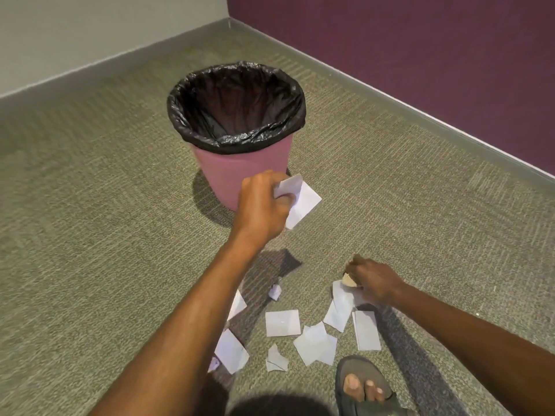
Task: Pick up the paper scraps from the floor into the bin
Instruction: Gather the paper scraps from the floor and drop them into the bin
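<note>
My left hand [262, 205] is raised in front of the pink bin [240, 175], fingers curled tight around a white sheet of paper [300, 202] that sticks out to the right of the fist, in the air and level with the bin's side wall. My right hand [374, 280] is low over the carpet [90, 235], fingers bent and pinched on a small tan scrap [348, 279]; its knuckles sit on or just above a white piece beneath, and I cannot tell which.

The remaining paper scraps [282, 322] lie scattered on the carpet between my forearms and nearer to me, some overlapping, a few partly hidden under my left forearm. One small crumpled bit [274, 291] rests apart, closer to the bin.

The bin stands upright beyond them, lined with a black bag [237, 103] folded over its rim, its mouth unobstructed. My sandalled foot [363, 385] is planted just beside the nearest scraps. The room's corner lies behind, with a purple wall [420, 55] on the right.
</note>
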Demonstrator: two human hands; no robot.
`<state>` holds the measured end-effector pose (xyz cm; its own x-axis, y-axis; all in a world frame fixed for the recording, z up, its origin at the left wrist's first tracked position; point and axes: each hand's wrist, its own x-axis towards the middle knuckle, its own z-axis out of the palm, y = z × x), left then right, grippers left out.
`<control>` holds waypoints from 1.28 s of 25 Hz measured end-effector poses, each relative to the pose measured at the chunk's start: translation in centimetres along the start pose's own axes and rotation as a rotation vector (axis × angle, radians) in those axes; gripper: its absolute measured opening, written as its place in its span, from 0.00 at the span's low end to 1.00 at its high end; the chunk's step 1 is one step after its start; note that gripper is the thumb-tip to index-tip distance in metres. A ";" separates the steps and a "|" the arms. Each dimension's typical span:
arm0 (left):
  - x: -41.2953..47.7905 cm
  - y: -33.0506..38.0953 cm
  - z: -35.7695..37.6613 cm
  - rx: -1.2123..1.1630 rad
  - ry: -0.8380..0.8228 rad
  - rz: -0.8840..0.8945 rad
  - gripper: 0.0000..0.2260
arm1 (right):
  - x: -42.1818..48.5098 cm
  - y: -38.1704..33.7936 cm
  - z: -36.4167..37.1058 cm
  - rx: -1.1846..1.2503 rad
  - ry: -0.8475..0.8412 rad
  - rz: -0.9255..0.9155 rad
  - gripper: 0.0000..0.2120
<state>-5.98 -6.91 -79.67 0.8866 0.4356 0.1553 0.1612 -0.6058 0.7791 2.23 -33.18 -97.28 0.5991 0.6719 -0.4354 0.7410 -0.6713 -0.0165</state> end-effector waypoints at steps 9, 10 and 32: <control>7.7 3.5 -13.2 -0.427 0.342 -0.125 0.10 | -0.1 -4.3 -19.9 0.883 0.340 -0.036 0.10; 8.9 3.3 -13.7 -0.436 0.335 -0.162 0.11 | -0.3 -5.2 -23.6 0.962 0.411 -0.091 0.10; 12.5 0.1 -11.3 -0.560 0.388 -0.220 0.08 | 9.4 -8.7 -36.0 1.122 0.524 0.032 0.08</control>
<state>0.22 6.04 -70.78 0.6245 0.7767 0.0820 -0.0205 -0.0887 0.9958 12.34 -9.74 -68.83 0.8525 0.5210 -0.0419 0.2090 -0.4132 -0.8863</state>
